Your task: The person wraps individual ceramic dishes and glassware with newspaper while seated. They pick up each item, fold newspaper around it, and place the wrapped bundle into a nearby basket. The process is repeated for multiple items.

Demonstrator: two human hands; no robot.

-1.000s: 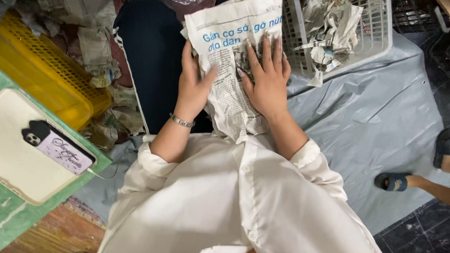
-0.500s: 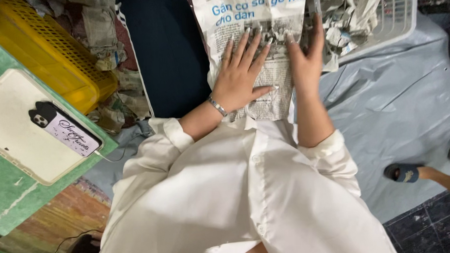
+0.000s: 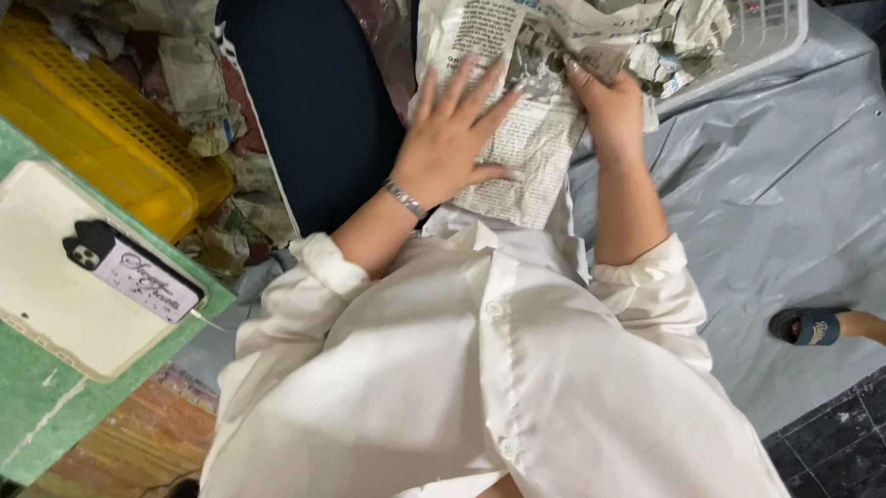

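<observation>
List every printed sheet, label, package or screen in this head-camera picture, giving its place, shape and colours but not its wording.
Flat newspaper sheet: top centre on the lap under the left hand, grey print, blue headline, dark photo.
Crumpled newspaper wad: top right by the white basket, gripped by the right hand.
Phone in a case: left, on a cream tablet; black top, pale back with dark script.

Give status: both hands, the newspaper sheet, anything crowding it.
Left hand flat, fingers spread, pressing the newspaper sheet on the lap. Right hand gripping its right edge. White basket of crumpled paper butts against that side.
</observation>
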